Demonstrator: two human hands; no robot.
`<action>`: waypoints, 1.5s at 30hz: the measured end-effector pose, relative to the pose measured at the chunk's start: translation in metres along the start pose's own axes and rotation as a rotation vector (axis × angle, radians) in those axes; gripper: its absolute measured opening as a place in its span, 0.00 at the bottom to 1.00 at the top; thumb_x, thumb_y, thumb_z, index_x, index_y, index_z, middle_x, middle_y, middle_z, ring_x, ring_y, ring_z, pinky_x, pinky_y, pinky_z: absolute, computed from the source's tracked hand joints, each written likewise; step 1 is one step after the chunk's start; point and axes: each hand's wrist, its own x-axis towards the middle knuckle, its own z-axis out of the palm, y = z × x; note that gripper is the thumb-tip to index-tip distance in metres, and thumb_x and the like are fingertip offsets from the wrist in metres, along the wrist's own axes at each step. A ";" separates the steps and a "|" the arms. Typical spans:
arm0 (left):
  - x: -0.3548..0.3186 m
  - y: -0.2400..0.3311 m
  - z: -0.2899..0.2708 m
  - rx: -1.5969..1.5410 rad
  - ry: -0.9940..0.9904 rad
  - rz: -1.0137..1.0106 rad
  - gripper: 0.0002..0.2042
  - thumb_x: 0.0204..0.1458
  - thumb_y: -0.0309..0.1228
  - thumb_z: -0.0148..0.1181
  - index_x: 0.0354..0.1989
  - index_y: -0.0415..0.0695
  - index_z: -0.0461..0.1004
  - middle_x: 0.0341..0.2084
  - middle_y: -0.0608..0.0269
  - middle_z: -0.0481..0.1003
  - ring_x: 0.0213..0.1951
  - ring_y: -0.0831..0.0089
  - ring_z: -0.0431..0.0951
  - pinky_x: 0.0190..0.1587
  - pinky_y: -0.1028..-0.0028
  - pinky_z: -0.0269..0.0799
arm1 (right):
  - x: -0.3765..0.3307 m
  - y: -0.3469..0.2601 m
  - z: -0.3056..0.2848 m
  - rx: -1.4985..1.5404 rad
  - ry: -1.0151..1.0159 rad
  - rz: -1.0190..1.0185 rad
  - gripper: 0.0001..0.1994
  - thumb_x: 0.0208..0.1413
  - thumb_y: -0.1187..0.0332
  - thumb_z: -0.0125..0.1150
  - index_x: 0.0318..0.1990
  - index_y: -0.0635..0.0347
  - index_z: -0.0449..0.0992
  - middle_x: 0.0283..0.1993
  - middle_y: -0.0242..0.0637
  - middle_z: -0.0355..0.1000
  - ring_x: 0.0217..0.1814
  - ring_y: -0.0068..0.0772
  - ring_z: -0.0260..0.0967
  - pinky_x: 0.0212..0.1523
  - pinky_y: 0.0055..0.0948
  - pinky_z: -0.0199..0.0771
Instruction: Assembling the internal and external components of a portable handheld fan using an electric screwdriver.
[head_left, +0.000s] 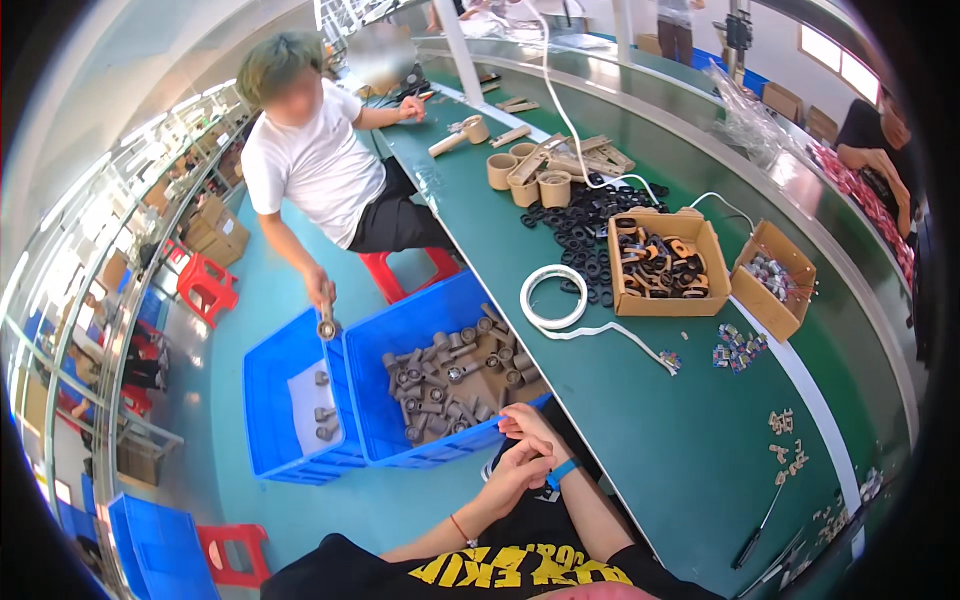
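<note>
My left hand [520, 468], with a red string at its wrist, has its fingers curled in against my right wrist, close to a blue wristband [563, 471]. Whether it pinches anything is too small to tell. Just beyond it, my right hand [526, 424] is held with its fingers loosely stretched and nothing visible in them. Both hands are above my lap, by the near corner of a blue bin [400, 452] holding many grey-brown pipe-shaped parts [440, 385]. Across from me, a person in a white shirt holds one such part [327, 328] over a second blue bin [262, 420].
A green worktable [620, 420] runs along my right. On it lie a tape roll [553, 297], black rings [580, 240], a cardboard box of black and orange parts [668, 265], a smaller box [775, 280] and a screwdriver [750, 540]. Red stools [205, 285] stand on the floor.
</note>
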 end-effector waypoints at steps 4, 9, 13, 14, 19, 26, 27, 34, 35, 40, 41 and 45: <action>0.000 -0.004 -0.007 0.059 0.046 0.025 0.03 0.55 0.24 0.61 0.34 0.46 0.72 0.34 0.74 0.69 0.28 0.87 0.62 0.27 0.82 0.54 | -0.003 -0.001 -0.007 0.029 -0.029 0.012 0.14 0.58 0.56 0.56 0.42 0.57 0.74 0.37 0.36 0.76 0.40 0.30 0.75 0.42 0.29 0.74; -0.010 -0.006 -0.018 0.047 0.123 0.036 0.03 0.55 0.25 0.61 0.37 0.46 0.75 0.29 0.74 0.70 0.27 0.87 0.63 0.28 0.83 0.56 | -0.005 -0.001 -0.002 0.026 -0.029 0.049 0.13 0.58 0.58 0.56 0.43 0.56 0.74 0.36 0.34 0.76 0.38 0.27 0.75 0.43 0.28 0.74; -0.016 -0.004 -0.032 -0.043 0.186 0.042 0.02 0.56 0.26 0.61 0.36 0.47 0.74 0.28 0.75 0.69 0.27 0.86 0.64 0.28 0.82 0.57 | -0.005 0.001 0.006 0.064 -0.011 0.009 0.08 0.58 0.66 0.55 0.43 0.55 0.74 0.37 0.33 0.76 0.39 0.26 0.74 0.42 0.27 0.75; -0.016 -0.001 -0.033 -0.075 0.197 0.047 0.02 0.56 0.26 0.60 0.35 0.47 0.74 0.28 0.75 0.69 0.27 0.86 0.64 0.27 0.81 0.57 | -0.002 0.006 0.003 0.084 -0.016 -0.044 0.07 0.57 0.67 0.55 0.42 0.54 0.74 0.36 0.33 0.76 0.40 0.26 0.74 0.42 0.27 0.75; 0.009 0.006 -0.029 -0.050 0.131 0.018 0.02 0.56 0.28 0.58 0.33 0.49 0.71 0.25 0.74 0.66 0.25 0.84 0.63 0.27 0.81 0.59 | -0.017 -0.005 -0.021 -0.053 0.039 -0.406 0.07 0.56 0.71 0.56 0.41 0.60 0.73 0.41 0.36 0.72 0.43 0.29 0.71 0.46 0.28 0.75; 0.031 -0.005 -0.044 0.216 0.177 0.026 0.04 0.51 0.33 0.58 0.33 0.49 0.71 0.24 0.71 0.68 0.24 0.81 0.66 0.23 0.80 0.59 | -0.099 -0.042 -0.035 0.051 0.290 -0.710 0.08 0.53 0.68 0.58 0.39 0.60 0.75 0.33 0.29 0.72 0.38 0.23 0.67 0.43 0.25 0.69; 0.041 -0.005 -0.057 0.240 0.155 -0.021 0.03 0.52 0.32 0.57 0.33 0.50 0.71 0.21 0.73 0.66 0.22 0.82 0.63 0.21 0.81 0.56 | -0.119 -0.036 -0.046 0.094 0.412 -0.749 0.08 0.53 0.68 0.58 0.39 0.60 0.76 0.33 0.29 0.72 0.38 0.23 0.67 0.43 0.25 0.69; 0.205 -0.044 -0.181 0.447 0.307 -0.350 0.23 0.47 0.45 0.60 0.47 0.41 0.76 0.47 0.57 0.74 0.47 0.60 0.70 0.51 0.60 0.62 | -0.158 -0.009 -0.050 0.240 0.662 -0.875 0.08 0.52 0.69 0.59 0.38 0.60 0.76 0.32 0.29 0.72 0.38 0.22 0.67 0.42 0.25 0.69; 0.221 -0.038 -0.176 0.451 0.245 -0.326 0.22 0.47 0.44 0.60 0.47 0.42 0.76 0.47 0.57 0.74 0.47 0.60 0.71 0.51 0.60 0.63 | -0.152 -0.002 -0.044 0.253 0.641 -0.880 0.08 0.51 0.69 0.59 0.38 0.60 0.76 0.32 0.29 0.72 0.37 0.22 0.67 0.42 0.24 0.69; 0.279 -0.012 -0.140 0.485 -0.083 -0.222 0.19 0.50 0.41 0.58 0.48 0.44 0.76 0.46 0.56 0.75 0.45 0.59 0.72 0.50 0.62 0.65 | -0.124 0.007 -0.043 0.337 0.547 -0.925 0.08 0.50 0.70 0.60 0.38 0.60 0.76 0.32 0.28 0.72 0.37 0.22 0.67 0.41 0.24 0.69; 0.288 -0.005 -0.135 0.479 -0.140 -0.198 0.18 0.51 0.40 0.57 0.48 0.44 0.76 0.46 0.56 0.75 0.44 0.59 0.73 0.49 0.62 0.65 | -0.121 0.008 -0.043 0.346 0.518 -0.929 0.08 0.50 0.70 0.60 0.38 0.60 0.76 0.32 0.28 0.72 0.37 0.22 0.67 0.41 0.24 0.69; 0.318 0.030 -0.112 0.442 -0.349 -0.091 0.16 0.53 0.38 0.56 0.48 0.46 0.77 0.46 0.56 0.76 0.43 0.59 0.74 0.49 0.64 0.67 | -0.095 0.016 -0.041 0.375 0.379 -0.932 0.08 0.49 0.71 0.61 0.37 0.60 0.76 0.32 0.28 0.72 0.36 0.22 0.67 0.41 0.24 0.69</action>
